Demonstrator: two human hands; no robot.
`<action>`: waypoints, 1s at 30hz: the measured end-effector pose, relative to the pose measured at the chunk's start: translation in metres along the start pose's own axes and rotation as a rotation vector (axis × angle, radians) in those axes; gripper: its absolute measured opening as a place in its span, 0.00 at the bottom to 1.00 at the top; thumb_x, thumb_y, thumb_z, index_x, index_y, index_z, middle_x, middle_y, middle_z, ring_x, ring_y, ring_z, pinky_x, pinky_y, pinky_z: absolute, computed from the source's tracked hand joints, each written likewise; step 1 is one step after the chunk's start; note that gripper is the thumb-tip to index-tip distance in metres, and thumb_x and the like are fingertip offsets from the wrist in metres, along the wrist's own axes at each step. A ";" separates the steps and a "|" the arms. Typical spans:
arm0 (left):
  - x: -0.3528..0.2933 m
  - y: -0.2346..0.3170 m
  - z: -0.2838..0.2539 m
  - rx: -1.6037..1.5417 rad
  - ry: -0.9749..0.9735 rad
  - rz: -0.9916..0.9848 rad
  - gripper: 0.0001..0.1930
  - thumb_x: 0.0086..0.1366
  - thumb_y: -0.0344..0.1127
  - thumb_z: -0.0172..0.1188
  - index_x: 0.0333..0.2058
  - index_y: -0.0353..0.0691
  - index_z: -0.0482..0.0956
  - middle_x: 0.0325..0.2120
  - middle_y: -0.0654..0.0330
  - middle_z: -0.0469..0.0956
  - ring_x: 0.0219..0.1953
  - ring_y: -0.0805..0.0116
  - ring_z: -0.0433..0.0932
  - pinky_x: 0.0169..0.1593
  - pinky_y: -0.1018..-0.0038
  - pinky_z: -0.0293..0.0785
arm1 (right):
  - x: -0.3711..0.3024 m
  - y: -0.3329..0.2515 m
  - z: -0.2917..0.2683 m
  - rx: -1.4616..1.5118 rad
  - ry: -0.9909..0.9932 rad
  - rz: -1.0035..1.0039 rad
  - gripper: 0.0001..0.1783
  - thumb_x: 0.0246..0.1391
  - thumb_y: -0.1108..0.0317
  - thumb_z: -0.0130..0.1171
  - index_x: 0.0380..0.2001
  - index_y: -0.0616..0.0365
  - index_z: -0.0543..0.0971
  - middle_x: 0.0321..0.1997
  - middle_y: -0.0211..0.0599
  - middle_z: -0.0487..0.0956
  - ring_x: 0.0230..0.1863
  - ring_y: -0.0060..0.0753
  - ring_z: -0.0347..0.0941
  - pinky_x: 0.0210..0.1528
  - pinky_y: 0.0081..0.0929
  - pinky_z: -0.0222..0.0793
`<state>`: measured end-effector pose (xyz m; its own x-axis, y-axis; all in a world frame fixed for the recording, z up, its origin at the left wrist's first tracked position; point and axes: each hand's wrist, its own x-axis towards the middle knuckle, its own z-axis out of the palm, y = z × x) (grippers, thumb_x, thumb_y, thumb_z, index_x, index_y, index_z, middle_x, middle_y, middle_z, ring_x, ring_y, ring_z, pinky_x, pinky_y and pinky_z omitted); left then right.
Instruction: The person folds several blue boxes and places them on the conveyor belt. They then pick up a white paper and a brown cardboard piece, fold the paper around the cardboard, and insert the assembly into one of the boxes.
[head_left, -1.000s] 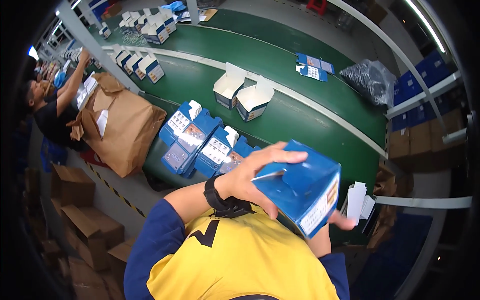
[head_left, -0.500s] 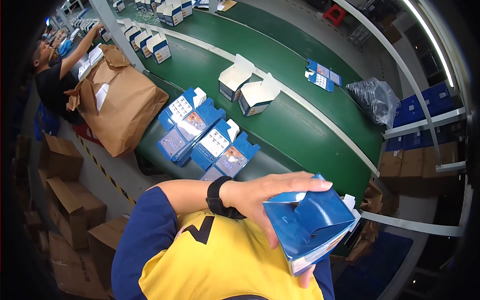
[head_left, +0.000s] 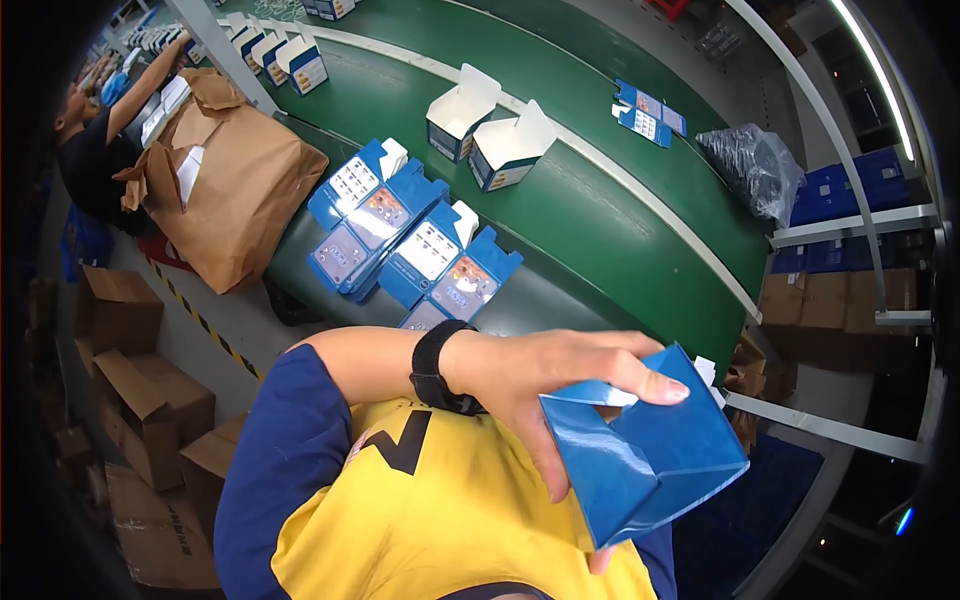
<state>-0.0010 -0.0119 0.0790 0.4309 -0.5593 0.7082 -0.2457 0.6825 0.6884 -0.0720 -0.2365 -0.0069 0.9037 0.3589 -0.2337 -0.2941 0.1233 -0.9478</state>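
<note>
A blue folding carton [head_left: 655,480] is held close to my yellow shirt, with its blue flaps and panels facing up. My left hand [head_left: 570,375] grips it across the upper left side, thumb below and fingers over the top edge. Of my right hand [head_left: 602,560] only a fingertip shows at the carton's bottom edge; the rest is hidden behind it. Beyond my left forearm, flat blue carton blanks [head_left: 375,215] lie in overlapping stacks on the dark green table surface.
Two open-topped cartons [head_left: 510,145] stand on the green conveyor [head_left: 620,260]. Farther over lie a flat blank [head_left: 650,115] and a dark plastic bag [head_left: 755,170]. At left are a large brown paper bag [head_left: 235,190], a co-worker [head_left: 95,165] and cardboard boxes [head_left: 150,400]. A metal frame [head_left: 830,430] stands at right.
The carton has tilted and shifted slightly right in my hands, so its printed side no longer shows. My left fingers moved with it. The whole view has shifted a little.
</note>
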 end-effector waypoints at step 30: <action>0.002 0.013 -0.036 0.198 0.003 -0.066 0.60 0.43 0.44 0.73 0.64 0.35 0.36 0.61 0.45 0.50 0.63 0.52 0.56 0.60 0.64 0.58 | 0.003 0.032 -0.022 -0.631 0.198 0.186 0.33 0.63 0.48 0.40 0.59 0.67 0.60 0.52 0.47 0.73 0.49 0.32 0.72 0.53 0.29 0.67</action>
<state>0.0281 0.0129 0.0842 0.4541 -0.5979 0.6606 -0.3824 0.5388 0.7506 -0.0721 -0.2520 -0.0427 0.9133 0.1385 -0.3830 -0.2665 -0.5078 -0.8192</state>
